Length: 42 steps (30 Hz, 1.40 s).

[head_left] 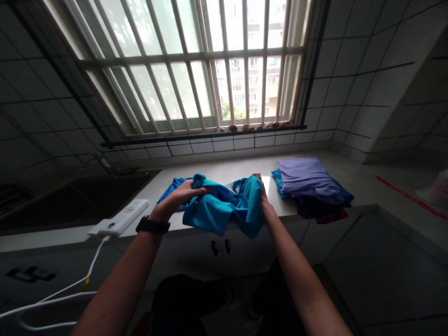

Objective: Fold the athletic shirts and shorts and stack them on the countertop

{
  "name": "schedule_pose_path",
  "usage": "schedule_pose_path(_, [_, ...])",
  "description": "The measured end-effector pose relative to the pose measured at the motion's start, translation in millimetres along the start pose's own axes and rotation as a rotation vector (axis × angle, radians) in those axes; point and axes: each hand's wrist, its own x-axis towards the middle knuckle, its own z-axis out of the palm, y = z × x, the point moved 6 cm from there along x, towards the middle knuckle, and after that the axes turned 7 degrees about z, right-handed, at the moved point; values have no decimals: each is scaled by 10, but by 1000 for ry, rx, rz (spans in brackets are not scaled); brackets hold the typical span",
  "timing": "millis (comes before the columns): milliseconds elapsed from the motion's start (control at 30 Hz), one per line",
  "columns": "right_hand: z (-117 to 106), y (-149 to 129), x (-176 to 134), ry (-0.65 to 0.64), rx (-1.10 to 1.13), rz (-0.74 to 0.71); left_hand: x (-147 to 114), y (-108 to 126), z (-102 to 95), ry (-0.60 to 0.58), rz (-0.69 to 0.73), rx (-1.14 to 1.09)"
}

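Note:
A bunched turquoise-blue garment (210,212) hangs between my two hands at the front edge of the counter; its exact kind cannot be made out. My left hand (187,191), below a black wrist band, grips the garment's left side. On the right side, my right hand (263,193) is closed round the cloth, its fingers partly hidden behind it. A darker blue cloth (171,189) lies on the counter behind my left hand. To the right rests a stack of folded clothes, with a lavender garment (308,175) on top and blue, dark and red ones below.
A white power strip (124,217) with a white cable (93,261) lies at the counter's left, beside a dark sink (87,198) with a tap (107,163). A red strap (409,196) crosses the counter at right. A barred window (206,56) rises behind.

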Motion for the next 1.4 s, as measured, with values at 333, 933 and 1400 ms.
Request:
schedule_pose_path(333, [-197,-8,47,312,-265,-64,267,-310,-163,594,118,742])
schedule_pose_path(933, [-222,6,76,257,-281,-2,379,-723,695,327,139,946])
schedule_pose_path(1400, [-193,-37,50,218,-216,-49,344,-683,703,354,161,952])
